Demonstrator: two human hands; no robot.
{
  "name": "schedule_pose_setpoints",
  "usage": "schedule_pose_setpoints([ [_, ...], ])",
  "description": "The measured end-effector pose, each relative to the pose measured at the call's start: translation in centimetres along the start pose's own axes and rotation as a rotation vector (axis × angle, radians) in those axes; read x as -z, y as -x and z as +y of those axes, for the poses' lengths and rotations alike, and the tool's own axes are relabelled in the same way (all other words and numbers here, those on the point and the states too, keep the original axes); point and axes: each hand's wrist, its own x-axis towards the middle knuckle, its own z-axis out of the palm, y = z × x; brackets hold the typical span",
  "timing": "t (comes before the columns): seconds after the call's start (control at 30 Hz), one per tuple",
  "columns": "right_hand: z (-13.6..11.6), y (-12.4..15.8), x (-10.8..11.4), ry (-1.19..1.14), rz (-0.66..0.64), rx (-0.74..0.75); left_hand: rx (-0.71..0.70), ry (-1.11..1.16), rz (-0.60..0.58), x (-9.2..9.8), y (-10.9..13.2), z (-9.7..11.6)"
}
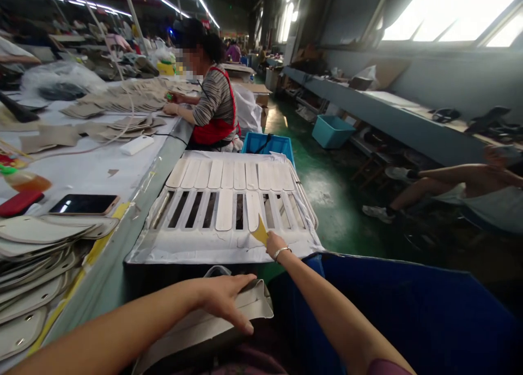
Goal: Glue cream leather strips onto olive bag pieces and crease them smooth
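My right hand (274,244) is closed around a flat yellow piece (260,232), whose pointed end reaches over the near edge of a white strip (253,209). That strip lies on a white cloth-covered rack (183,244) with slot openings. Another white strip (224,209) lies to its left, and a row of pale strips (232,175) lines the rack's far side. Nearer to me, my left hand (224,300) rests with fingers spread on a folded pale piece (256,301) over my lap. The underside of the left palm is hidden.
At the left, a table (143,184) bears a phone (85,204), stacked pale pieces (30,288) and a red case (19,203). A person in a red apron (216,127) works beyond the rack. A blue bin (392,304) stands at the right; another person sits farther right.
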Motion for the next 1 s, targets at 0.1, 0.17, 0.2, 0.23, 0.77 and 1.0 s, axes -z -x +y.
schedule_pose_setpoints([
  [0.1, 2.1, 1.6, 1.3, -0.178, 0.017, -0.011, -0.069, 0.188, -0.142, 1.7, -1.3, -1.3],
  [0.17, 4.2, 3.3, 2.3, -0.291, -0.012, -0.005, -0.138, 0.298, -0.186, 1.9, -2.4, -2.0],
  [0.2, 5.4, 4.2, 2.9, -0.339, -0.040, -0.003, -0.175, 0.342, -0.195, 1.8, -3.0, -2.3],
  [0.23, 6.6, 5.3, 3.5, -0.379, -0.074, 0.001, -0.215, 0.376, -0.197, 1.6, -3.6, -2.6],
  [0.77, 2.9, 6.6, 8.6, 0.142, -0.377, 0.390, -0.107, 1.222, -0.297, -1.4, -6.0, -5.1],
  [1.0, -1.3, 6.5, 4.4, 0.381, -0.311, 0.490, -0.019, 1.285, -0.291, -1.2, -6.3, -5.2],
])
